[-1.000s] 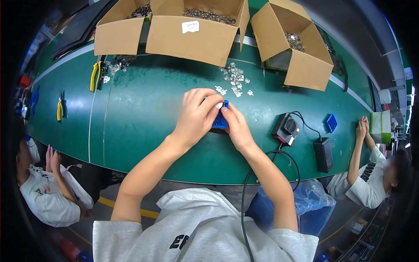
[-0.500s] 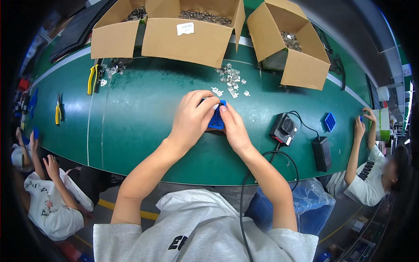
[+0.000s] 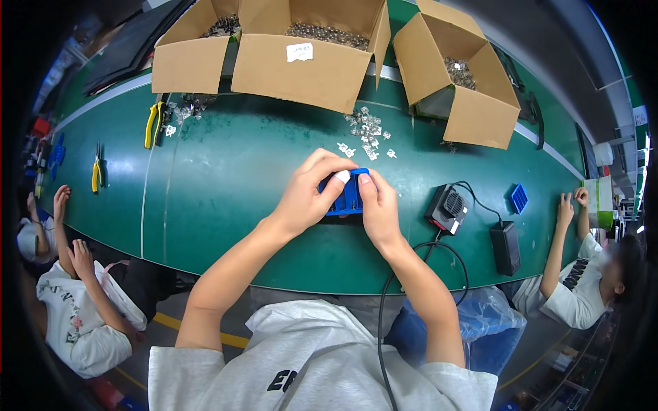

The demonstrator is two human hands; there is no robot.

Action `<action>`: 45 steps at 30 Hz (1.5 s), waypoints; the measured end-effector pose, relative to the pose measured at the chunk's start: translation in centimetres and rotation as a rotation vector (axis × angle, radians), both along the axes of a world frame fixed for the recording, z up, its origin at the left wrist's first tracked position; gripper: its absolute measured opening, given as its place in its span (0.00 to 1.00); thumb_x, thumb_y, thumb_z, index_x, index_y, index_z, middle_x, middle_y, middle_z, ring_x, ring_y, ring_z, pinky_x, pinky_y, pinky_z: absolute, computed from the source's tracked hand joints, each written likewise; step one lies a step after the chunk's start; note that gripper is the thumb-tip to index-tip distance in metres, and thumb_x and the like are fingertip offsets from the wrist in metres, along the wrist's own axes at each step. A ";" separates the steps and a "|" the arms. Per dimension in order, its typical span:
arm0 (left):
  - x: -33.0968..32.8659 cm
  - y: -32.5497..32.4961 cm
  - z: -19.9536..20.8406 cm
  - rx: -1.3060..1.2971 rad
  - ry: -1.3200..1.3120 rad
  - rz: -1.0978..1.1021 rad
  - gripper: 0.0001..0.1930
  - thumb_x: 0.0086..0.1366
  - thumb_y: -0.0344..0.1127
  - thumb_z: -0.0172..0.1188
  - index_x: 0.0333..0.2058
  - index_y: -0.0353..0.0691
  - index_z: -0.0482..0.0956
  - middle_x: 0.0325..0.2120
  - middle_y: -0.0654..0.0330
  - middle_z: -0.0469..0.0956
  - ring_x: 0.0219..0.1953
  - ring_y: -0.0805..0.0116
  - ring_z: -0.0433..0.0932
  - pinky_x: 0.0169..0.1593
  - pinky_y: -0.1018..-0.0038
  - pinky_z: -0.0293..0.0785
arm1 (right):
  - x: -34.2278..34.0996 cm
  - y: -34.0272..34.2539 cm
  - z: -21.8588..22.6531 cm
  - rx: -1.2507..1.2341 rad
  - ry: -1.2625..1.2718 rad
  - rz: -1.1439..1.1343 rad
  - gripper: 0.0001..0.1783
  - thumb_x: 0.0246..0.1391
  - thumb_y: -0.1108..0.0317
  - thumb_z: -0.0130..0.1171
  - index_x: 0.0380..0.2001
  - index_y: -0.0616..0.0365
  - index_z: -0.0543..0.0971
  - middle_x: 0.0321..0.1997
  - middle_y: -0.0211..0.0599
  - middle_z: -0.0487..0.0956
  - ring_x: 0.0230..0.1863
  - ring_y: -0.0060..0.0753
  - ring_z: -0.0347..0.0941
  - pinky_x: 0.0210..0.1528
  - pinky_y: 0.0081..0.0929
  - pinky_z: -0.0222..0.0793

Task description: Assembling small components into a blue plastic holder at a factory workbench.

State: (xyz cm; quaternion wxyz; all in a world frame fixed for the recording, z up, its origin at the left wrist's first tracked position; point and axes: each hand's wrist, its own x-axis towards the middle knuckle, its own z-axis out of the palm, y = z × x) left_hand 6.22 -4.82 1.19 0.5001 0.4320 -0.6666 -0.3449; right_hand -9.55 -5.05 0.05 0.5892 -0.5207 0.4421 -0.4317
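Observation:
Between my two hands I hold a blue plastic battery-holder-like tray [image 3: 347, 198] with slots, above the green table. My left hand [image 3: 308, 192] grips its left side, fingers curled over the far edge and the thumb, its tip covered in white, pressing near the top. My right hand [image 3: 378, 209] clasps the right side, thumb along the top face. Fingers hide parts of the tray. Just beyond my hands lies a scatter of small silvery metal contact pieces [image 3: 369, 129], with a few single ones nearer to me.
Cardboard boxes of metal parts, a wide one [image 3: 301, 75] among them, line the far side. Yellow-handled pliers [image 3: 152, 125] and smaller pliers [image 3: 97, 171] lie left. A black fan unit [image 3: 447, 207], a black adapter [image 3: 505, 246] and another blue tray [image 3: 519, 198] lie right. Co-workers sit on both sides.
The blue tray has turned so more of its slotted face shows, and both hands have come slightly nearer and to the right. The view has shifted a little.

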 end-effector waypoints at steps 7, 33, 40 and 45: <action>-0.7 0.3 0.1 -0.072 -0.003 -0.007 0.11 0.60 0.24 0.53 0.41 0.35 0.77 0.36 0.54 0.74 0.39 0.60 0.74 0.44 0.71 0.71 | -0.4 0.0 0.4 -0.188 0.124 -0.072 0.14 0.61 0.63 0.51 0.37 0.67 0.76 0.23 0.28 0.75 0.26 0.13 0.65 0.28 0.18 0.65; 21.9 -3.5 -4.3 -0.085 -0.461 0.955 0.07 0.61 0.29 0.55 0.37 0.36 0.79 0.32 0.53 0.76 0.30 0.62 0.77 0.37 0.69 0.74 | -0.2 -1.2 2.3 0.308 -0.287 0.078 0.28 0.63 0.49 0.40 0.45 0.69 0.69 0.36 0.50 0.77 0.31 0.41 0.78 0.25 0.30 0.77; 26.4 -6.1 -5.4 0.026 -0.625 1.012 0.14 0.58 0.36 0.60 0.41 0.38 0.77 0.35 0.53 0.75 0.39 0.55 0.76 0.43 0.63 0.72 | -0.1 -1.0 2.1 0.328 -0.335 0.150 0.28 0.63 0.49 0.41 0.45 0.69 0.69 0.37 0.49 0.77 0.32 0.39 0.78 0.27 0.31 0.78; 25.9 -7.7 -3.3 0.301 -0.719 1.048 0.17 0.58 0.44 0.58 0.42 0.40 0.77 0.35 0.54 0.76 0.40 0.54 0.76 0.43 0.60 0.72 | -0.4 -1.0 2.3 0.342 -0.345 0.145 0.28 0.64 0.50 0.41 0.44 0.69 0.69 0.37 0.48 0.77 0.32 0.38 0.77 0.27 0.31 0.78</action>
